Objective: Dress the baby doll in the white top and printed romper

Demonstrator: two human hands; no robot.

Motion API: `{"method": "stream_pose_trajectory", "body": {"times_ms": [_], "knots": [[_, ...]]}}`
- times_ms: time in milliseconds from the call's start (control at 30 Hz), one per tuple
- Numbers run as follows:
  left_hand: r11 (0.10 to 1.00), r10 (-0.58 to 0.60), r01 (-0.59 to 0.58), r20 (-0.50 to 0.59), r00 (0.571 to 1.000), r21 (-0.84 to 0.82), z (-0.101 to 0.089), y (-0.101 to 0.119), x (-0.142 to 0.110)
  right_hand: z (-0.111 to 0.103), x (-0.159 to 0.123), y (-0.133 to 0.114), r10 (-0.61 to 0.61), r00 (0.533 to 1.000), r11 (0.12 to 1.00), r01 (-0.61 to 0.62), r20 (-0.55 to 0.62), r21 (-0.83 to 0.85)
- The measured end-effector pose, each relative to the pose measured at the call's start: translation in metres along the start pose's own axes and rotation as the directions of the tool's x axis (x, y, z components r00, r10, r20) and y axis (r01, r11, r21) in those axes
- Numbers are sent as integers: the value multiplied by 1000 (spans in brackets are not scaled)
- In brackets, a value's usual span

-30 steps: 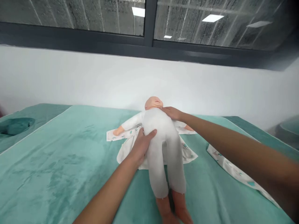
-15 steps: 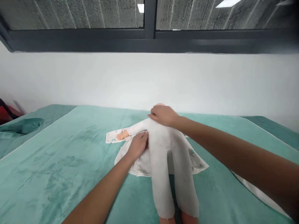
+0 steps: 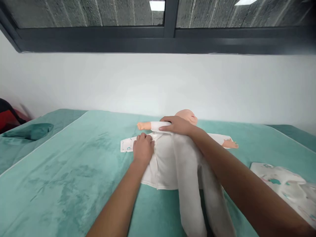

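Observation:
A baby doll (image 3: 185, 116) with a white cloth body lies on its back on a teal bed cover (image 3: 69, 171), its head toward the wall. Under it is spread an open white printed baby garment (image 3: 158, 169). My right hand (image 3: 177, 125) wraps round the doll's upper arm near the shoulder, and that arm sticks out to the left, lifted. My left hand (image 3: 143, 148) is closed on the garment's edge beside the doll's chest, just right of the flat sleeve (image 3: 127, 144). The doll's other arm (image 3: 228, 143) lies out to the right. Its white legs (image 3: 191, 194) run toward me.
Another printed white cloth (image 3: 283, 184) lies crumpled at the right on the bed. A dark teal bundle (image 3: 32, 131) and something red (image 3: 8, 118) sit at the far left. A white wall and dark window frame stand behind the bed.
My right hand slid from the doll's chest to its upper arm and raised it. My left hand closed on the garment edge. The view shifted left; the second cloth came into sight.

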State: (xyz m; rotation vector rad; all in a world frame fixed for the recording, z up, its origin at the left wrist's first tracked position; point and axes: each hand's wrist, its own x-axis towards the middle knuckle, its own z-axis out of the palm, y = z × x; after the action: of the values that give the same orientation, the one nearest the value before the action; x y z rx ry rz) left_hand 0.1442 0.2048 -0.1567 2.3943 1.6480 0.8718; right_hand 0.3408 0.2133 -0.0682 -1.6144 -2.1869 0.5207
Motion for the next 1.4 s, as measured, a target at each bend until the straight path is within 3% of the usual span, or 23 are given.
{"method": "stream_pose_trajectory", "body": {"times_ms": [100, 200, 467, 533, 600, 700, 767, 867, 1167, 1300, 1400], "knots": [[918, -215, 226, 70, 974, -325, -5, -10, 5, 0, -11, 1, 13, 1000, 996, -11, -25, 87], [772, -288, 280, 79, 954, -571, -10, -15, 2, 5, -17, -2, 16, 999, 997, -13, -39, 79], [609, -413, 328, 64, 908, -722, -15, -11, -2, 6, -19, 0, 67, 996, 979, -78, -63, -190], [636, -426, 298, -2, 905, -712, -14, -7, -3, 9, -17, -2, 81, 995, 960, -92, -52, -265], [724, -385, 243, -87, 919, -645, -13, -2, -6, 12, -15, -5, 79, 995, 941, -94, -57, -326], [869, -224, 120, -165, 960, -480, -11, 5, -13, 20, -13, -9, 78, 994, 905, -105, -83, -412], [912, -142, 53, -192, 971, -407, -10, 9, -18, 23, -12, -11, 80, 992, 894, -114, -95, -434], [921, -128, 34, -218, 968, -388, -11, 9, -22, 26, -12, -10, 88, 990, 900, -128, -114, -417], [822, -285, 145, -178, 942, -550, -14, 13, -21, 19, -19, -8, 154, 956, 870, -250, -249, -425], [838, -191, 107, -105, 976, -535, -7, 15, -18, 29, -21, -22, 0, 983, 864, -93, -185, -495], [862, -143, 82, -85, 986, -500, -4, 13, -15, 33, -27, -33, -110, 988, 896, 52, -106, -441]]}}
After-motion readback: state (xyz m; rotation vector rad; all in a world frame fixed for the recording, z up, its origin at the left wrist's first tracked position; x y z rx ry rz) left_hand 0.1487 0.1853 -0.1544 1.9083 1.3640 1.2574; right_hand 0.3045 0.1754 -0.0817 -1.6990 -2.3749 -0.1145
